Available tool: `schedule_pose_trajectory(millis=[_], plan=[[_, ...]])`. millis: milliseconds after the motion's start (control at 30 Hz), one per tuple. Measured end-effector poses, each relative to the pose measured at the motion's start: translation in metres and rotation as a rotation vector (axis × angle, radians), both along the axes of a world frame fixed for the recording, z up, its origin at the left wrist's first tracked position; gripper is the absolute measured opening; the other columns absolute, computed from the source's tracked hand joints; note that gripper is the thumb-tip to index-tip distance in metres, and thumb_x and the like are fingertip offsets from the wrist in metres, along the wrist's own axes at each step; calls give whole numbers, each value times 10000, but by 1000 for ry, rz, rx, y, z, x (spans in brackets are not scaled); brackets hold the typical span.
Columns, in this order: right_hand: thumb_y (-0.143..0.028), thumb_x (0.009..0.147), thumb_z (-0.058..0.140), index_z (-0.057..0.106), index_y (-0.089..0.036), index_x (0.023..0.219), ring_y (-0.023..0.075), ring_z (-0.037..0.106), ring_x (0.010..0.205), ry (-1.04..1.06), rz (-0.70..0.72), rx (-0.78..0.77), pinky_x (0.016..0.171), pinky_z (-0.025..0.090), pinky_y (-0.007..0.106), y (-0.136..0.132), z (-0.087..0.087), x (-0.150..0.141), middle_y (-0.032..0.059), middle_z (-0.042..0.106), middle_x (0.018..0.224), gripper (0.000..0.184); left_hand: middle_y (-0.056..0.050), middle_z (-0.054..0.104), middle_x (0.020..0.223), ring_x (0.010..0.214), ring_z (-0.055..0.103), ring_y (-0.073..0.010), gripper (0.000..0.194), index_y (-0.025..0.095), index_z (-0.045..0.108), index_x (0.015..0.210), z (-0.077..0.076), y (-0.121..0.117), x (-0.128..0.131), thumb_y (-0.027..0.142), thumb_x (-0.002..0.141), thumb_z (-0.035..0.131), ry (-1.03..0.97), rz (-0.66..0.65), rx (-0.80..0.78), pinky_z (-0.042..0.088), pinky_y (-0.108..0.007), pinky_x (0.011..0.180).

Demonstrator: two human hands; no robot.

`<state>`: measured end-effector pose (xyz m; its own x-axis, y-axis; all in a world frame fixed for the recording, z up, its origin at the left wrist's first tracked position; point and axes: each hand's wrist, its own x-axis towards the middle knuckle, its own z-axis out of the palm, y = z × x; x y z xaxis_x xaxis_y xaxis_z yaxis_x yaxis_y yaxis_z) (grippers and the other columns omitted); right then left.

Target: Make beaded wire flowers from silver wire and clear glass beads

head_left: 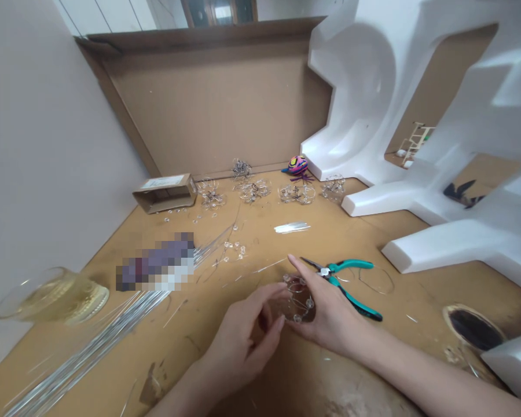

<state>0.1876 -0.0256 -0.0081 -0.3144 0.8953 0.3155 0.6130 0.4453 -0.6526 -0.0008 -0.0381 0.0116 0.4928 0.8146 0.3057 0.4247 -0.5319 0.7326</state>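
Between my two hands is a small piece of looped wire with clear beads (309,303). My right hand (330,315) curves around its right side, with the thumb below and the index finger stretched out above. From the left, my left hand (249,330) meets the piece with curled fingers and thumb; the exact contact at its fingertips is partly hidden. Just behind my right hand lie teal-handled pliers (325,271), their jaws apart. Several loose clear beads (234,251) rest on the brown work surface, and a bundle of short silver wires (292,227) lies farther back.
At left stand a glass of yellowish liquid (52,298) and a long bundle of straight wires (95,341). An open small box (165,194), finished wire-and-bead pieces (254,190) and a colourful toy-like object (297,165) line the back. White foam (421,249) juts in from the right.
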Motion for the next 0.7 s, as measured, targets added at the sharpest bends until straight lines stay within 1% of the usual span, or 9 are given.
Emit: schedule_pose_trajectory(millis=[100,167,300,367,433,500,600,633,700], plan=[[-299,664,632,146,-236,1395,246,534,1034,-12,-19,25,852,433,386,1,0,0,103,537,1178,879,-42,605,1059,700,557,-110,409,281,351,1232,0,0,-1,156,849,423,-3,-37,14,462,-271,726],[-309,667,625,137,-240,1395,232,563,959,-7,-26,27,815,448,376,2,0,-1,95,558,1136,879,-34,611,1027,710,567,-104,390,284,374,1213,1,0,-1,141,852,413,-34,-63,17,466,-256,722],[-315,666,617,146,-232,1394,210,584,843,3,-41,-16,767,459,366,1,2,-2,77,594,1032,871,-11,640,974,728,592,-103,423,300,380,1208,0,-1,0,111,834,437,-29,-65,72,472,-231,708],[-312,664,620,144,-229,1396,214,580,853,19,-50,-33,769,456,366,1,2,-1,77,599,1009,877,-11,654,977,736,607,-112,449,308,378,1211,-1,-2,0,100,820,453,4,-65,146,476,-229,697],[-299,649,638,124,-237,1399,214,574,879,53,-35,-47,786,450,364,1,1,-1,76,591,1028,911,-12,661,979,700,611,-111,484,308,362,1227,1,-3,0,94,805,466,20,-71,216,481,-224,673],[-286,627,662,107,-254,1399,207,569,900,81,-2,-70,807,445,357,1,2,0,67,580,1057,951,-18,655,1005,701,611,-113,484,301,366,1228,3,-3,-2,97,801,468,32,-37,242,486,-230,677],[-277,603,684,115,-277,1395,200,566,903,84,19,-105,810,444,352,2,3,1,56,570,1081,976,-53,615,1087,853,604,-142,406,262,422,1186,7,-1,-7,97,815,430,32,46,240,492,-246,712],[-277,600,688,118,-280,1395,201,567,901,79,16,-114,808,446,354,2,3,1,56,567,1084,978,-65,600,1109,911,592,-153,388,249,436,1173,8,0,-8,93,818,416,29,46,248,494,-251,723],[-272,600,689,113,-281,1395,204,568,900,82,16,-122,807,446,359,1,3,1,57,566,1078,982,-80,585,1133,973,575,-167,377,233,453,1162,8,2,-10,92,815,407,43,-12,280,497,-268,755]])
